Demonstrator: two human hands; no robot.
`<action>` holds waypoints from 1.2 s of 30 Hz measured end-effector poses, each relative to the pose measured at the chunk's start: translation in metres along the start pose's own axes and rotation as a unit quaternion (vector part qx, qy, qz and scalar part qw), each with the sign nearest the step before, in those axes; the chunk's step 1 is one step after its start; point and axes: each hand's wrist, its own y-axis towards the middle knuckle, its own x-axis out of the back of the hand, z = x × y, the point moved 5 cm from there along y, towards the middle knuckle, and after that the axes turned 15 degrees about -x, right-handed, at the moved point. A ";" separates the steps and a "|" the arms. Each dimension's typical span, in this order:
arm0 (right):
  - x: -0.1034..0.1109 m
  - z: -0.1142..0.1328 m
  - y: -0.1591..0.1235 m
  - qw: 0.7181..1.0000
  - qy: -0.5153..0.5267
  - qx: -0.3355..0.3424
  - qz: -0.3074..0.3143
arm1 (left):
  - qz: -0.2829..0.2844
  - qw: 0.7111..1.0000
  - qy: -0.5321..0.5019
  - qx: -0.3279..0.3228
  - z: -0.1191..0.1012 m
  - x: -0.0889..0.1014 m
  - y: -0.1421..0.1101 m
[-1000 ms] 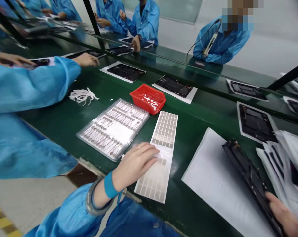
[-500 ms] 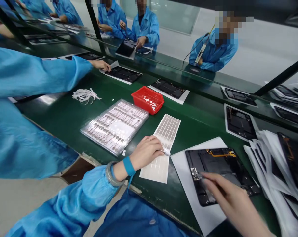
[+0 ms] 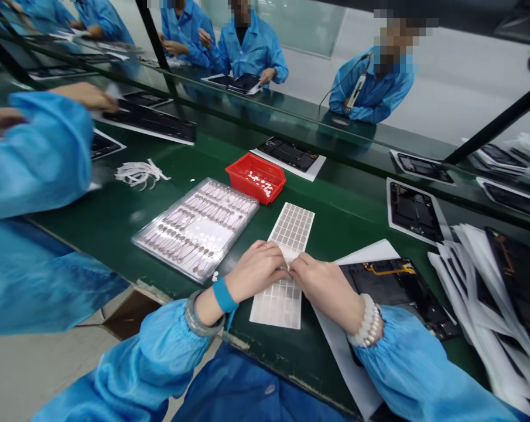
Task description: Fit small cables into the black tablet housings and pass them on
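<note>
My left hand (image 3: 259,265) is closed in a pinch above a sheet of small grey rectangular stickers (image 3: 294,225). My right hand (image 3: 324,285) is pinched too, and its fingertips meet the left ones over the middle of the sheet. Something small and pale shows between the fingertips, too small to name. Under my right forearm lies a black tablet housing (image 3: 394,287) with an orange flex cable, resting on white paper (image 3: 341,346). To the left of my hands, a clear tray (image 3: 212,225) carries rows of small round parts with thin wires.
A red bin (image 3: 256,177) with white bits stands behind the tray, near a heap of white strips (image 3: 142,174). More housings (image 3: 286,153) lie along the back. Stacked white sheets (image 3: 479,281) crowd the right. A co-worker's arm (image 3: 49,152) reaches in at left.
My right hand has moved left from the tablet housing to my left hand's fingertips. At left, the co-worker's hand has drawn a housing leftward and lifted it. The view has shifted slightly.
</note>
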 end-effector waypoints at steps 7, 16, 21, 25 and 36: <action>0.029 -0.105 -0.068 0.869 0.409 -0.278 -0.009 | -0.046 0.994 0.043 -0.088 -0.047 0.001 0.015; -0.033 -0.109 -0.109 0.856 0.411 -0.313 -0.016 | 0.017 0.969 0.053 -0.239 -0.124 -0.058 0.031; -0.034 -0.094 -0.109 0.892 0.338 -0.298 -0.041 | -0.017 0.978 0.050 -0.201 -0.114 -0.042 0.018; -0.033 -0.089 -0.106 0.905 0.293 -0.306 -0.041 | -0.009 0.984 0.043 -0.170 -0.105 -0.041 0.019; -0.036 -0.088 -0.104 0.912 0.268 -0.309 -0.027 | -0.004 0.984 0.041 -0.172 -0.104 -0.039 0.021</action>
